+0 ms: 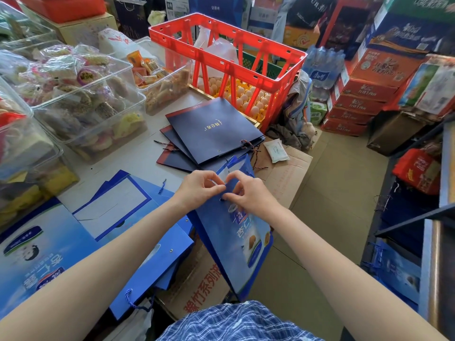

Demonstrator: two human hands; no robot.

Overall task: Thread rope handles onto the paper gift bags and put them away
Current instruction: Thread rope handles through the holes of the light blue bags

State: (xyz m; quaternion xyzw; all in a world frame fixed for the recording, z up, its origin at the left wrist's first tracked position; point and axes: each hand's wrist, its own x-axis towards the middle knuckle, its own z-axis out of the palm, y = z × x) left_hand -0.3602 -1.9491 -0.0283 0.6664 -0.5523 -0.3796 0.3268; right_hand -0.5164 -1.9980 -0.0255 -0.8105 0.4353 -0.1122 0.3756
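A bright blue printed paper gift bag (pixel 236 232) hangs off the near edge of the grey surface (pixel 138 156), its top rim raised between both hands and its body slanting down toward the person's checked blue garment. The left hand (pixel 197 189) has its fingers curled and pinches the bag's upper edge from the left, while the right hand (pixel 248 193) pinches the same edge from the right, its fingertips close to a small dark eyelet hole near the rim; whether a rope end lies between the fingers is too small to tell. The bag thus sits directly under and between the two hands, touching both. To the left, more flat blue paper bags (pixel 128 217) lie stacked on the surface, one with a twisted blue rope handle (pixel 130 297) dangling near the front. Beyond the hands rests a fanned pile of dark navy paper bags (pixel 211 131) with braided cords showing at their edges. Behind them stands a red plastic crate (pixel 229 60) over trays of eggs, and clear plastic tubs of wrapped snacks (pixel 86 94) line the left side.
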